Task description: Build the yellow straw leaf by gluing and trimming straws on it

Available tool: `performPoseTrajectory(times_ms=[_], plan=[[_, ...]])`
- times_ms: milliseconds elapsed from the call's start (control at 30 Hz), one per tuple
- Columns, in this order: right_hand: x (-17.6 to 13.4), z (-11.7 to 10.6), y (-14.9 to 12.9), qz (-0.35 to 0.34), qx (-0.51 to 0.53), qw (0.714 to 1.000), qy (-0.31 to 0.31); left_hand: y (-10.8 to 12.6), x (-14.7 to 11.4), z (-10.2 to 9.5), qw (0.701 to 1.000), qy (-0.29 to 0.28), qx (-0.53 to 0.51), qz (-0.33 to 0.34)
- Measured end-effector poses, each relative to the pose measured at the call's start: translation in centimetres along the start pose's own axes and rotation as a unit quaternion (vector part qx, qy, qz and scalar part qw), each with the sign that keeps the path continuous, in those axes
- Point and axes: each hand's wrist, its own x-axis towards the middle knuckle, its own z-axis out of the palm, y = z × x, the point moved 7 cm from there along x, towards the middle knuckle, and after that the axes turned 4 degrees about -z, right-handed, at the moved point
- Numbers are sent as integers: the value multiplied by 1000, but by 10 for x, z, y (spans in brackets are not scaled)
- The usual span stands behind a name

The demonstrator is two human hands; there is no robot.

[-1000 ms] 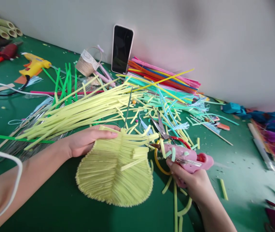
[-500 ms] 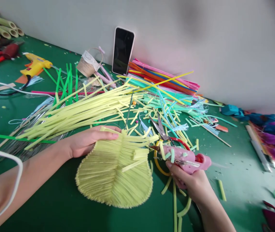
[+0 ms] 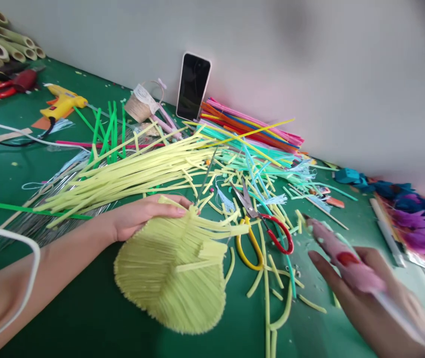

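My left hand [image 3: 153,214] grips the top edge of a yellow-green leaf shape [image 3: 171,273] built from rows of pipe cleaners, thumb on its face. A thin dark wire [image 3: 206,176] sticks up from the leaf's top, and loose pipe-cleaner ends stretch to the right from it. In my right hand [image 3: 376,298] is a pink hot glue gun [image 3: 347,258], blurred by motion, its nozzle pointing up and left. Scissors [image 3: 255,214] with one red and one yellow handle lie half open between the two hands, among trimmed pipe-cleaner bits.
Behind my left hand lies a heap of pale yellow pipe cleaners [image 3: 134,174]. A phone [image 3: 193,85] leans on the wall beside coloured pipe cleaners [image 3: 253,127]. A yellow glue gun [image 3: 63,102] sits back left; a white cable [image 3: 29,243] loops near my left forearm.
My right hand has swung the pink glue gun right, away from the leaf, uncovering the scissors' handles. The leaf is tilted slightly differently, still in my left hand.
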Motion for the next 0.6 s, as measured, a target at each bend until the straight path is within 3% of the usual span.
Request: performPoseTrajectory(times_ms=[100,167,233,300,367,433,500,533,600], plan=[[-4,9,45,0,-165,985,-54,3,-6,1,997,25,77,-10],[-13,20,62,-41,-195,974,-108,9,-12,-1,989,56,138,4],[-24,22,59,-71,-230,963,-121,16,-17,-2,980,84,181,25],[-33,12,27,-89,-244,964,-48,19,-19,-1,975,96,195,33],[-40,16,-16,-70,-117,989,-57,20,-19,1,976,90,196,39],[-43,38,-63,-60,71,984,-149,20,-18,6,976,74,201,48],[-44,68,-100,-31,272,927,-258,17,-16,9,977,58,200,44],[-42,80,-111,-12,344,893,-291,15,-15,10,979,53,193,36],[-37,97,-119,13,421,850,-316,12,-14,10,982,50,179,20]])
